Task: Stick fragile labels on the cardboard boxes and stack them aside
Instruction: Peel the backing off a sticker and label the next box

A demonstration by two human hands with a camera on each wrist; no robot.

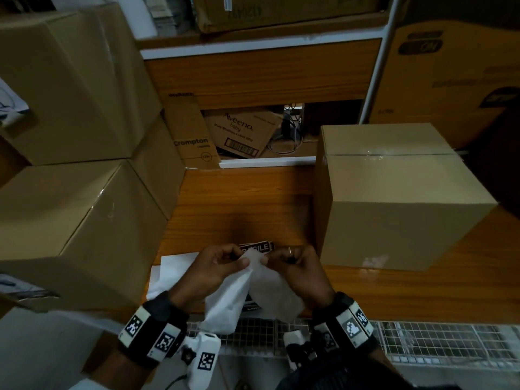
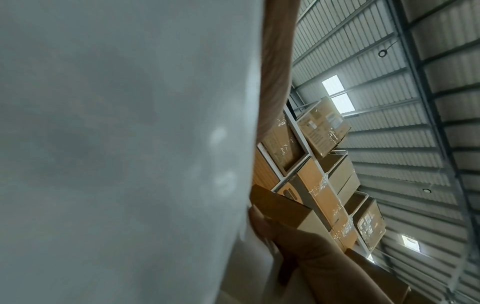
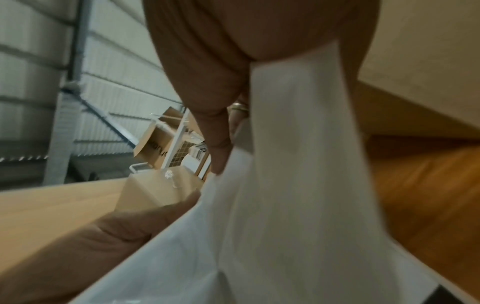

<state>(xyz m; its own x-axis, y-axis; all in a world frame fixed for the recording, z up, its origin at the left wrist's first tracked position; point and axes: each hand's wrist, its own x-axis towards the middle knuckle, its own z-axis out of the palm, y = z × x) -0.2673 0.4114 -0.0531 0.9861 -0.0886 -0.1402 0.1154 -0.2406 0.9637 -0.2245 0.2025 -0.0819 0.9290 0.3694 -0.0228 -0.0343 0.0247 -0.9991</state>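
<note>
Both hands meet over the near edge of the wooden table (image 1: pixel 253 198) and pinch a fragile label sheet (image 1: pixel 253 282). My left hand (image 1: pixel 225 263) holds the white backing paper (image 2: pixel 116 144), which hangs down toward me. My right hand (image 1: pixel 292 260) pinches the other layer (image 3: pixel 293 164) at its top corner. A black strip reading "FRAGILE" (image 1: pixel 257 247) shows just beyond the fingers. A taped plain cardboard box (image 1: pixel 394 198) stands on the table to the right of the hands. Plain boxes (image 1: pixel 70 220) are stacked at the left.
More white label sheets (image 1: pixel 174 266) lie on the table under my left hand. Printed cartons (image 1: pixel 242 133) sit in the shelf opening behind the table. A large printed carton (image 1: pixel 455 80) stands at the back right. A wire grid (image 1: pixel 422 342) runs below the table's front edge.
</note>
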